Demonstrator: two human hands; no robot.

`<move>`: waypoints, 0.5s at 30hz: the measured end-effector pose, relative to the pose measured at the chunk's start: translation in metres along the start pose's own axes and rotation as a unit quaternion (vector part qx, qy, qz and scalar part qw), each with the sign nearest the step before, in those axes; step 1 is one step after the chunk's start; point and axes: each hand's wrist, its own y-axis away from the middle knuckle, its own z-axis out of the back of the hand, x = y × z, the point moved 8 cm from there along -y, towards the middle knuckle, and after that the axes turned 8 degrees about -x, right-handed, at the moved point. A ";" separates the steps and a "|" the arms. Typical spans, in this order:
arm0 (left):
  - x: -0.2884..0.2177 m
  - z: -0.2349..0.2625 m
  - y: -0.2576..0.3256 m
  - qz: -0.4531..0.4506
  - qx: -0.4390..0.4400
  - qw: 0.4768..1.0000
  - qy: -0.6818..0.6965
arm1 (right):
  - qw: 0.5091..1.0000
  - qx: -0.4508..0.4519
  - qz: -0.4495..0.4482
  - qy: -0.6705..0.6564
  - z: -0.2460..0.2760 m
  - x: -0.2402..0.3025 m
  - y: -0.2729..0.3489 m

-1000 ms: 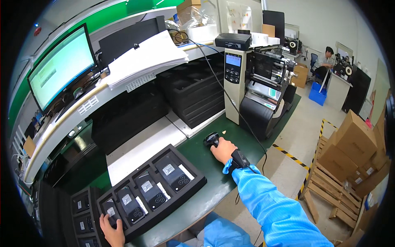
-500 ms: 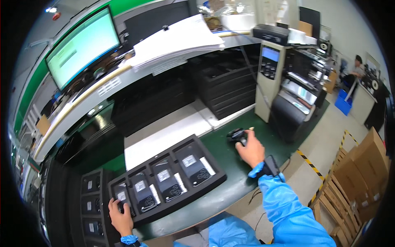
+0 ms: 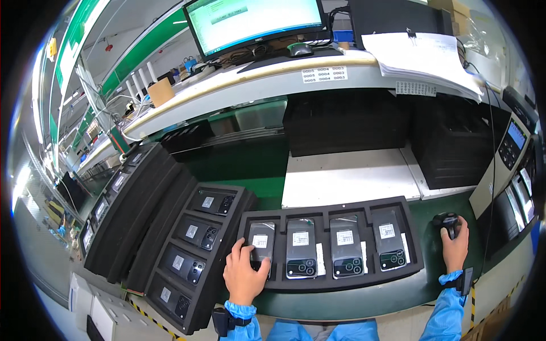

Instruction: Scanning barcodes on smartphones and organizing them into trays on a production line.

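Left hand (image 3: 245,277) on the near-left corner of the black foam tray (image 3: 331,281), fingers spread over the leftmost phone (image 3: 260,243), thumb on the tray rim. Right hand (image 3: 455,248) just right of the tray, curled around a black handheld scanner (image 3: 446,221). Three more phones (image 3: 344,246) fill the tray's other slots, backs up. Phones look stiff, slick, scratch-prone; grip by the long edges. A second tray (image 3: 196,250) sits left, white pad (image 3: 347,179) behind, monitor (image 3: 256,23) far above.
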 end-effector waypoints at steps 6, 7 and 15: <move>-0.008 -0.008 -0.009 0.001 0.121 0.993 0.002 | 0.936 -0.220 0.081 -0.263 0.058 -0.063 -0.058; -0.008 -0.010 -0.010 -0.001 0.138 0.990 0.009 | 0.935 -0.220 0.028 -0.275 0.070 -0.097 -0.087; 0.001 0.004 -0.007 0.029 0.051 0.991 0.122 | 0.899 -0.186 -0.126 -0.375 0.102 -0.134 -0.191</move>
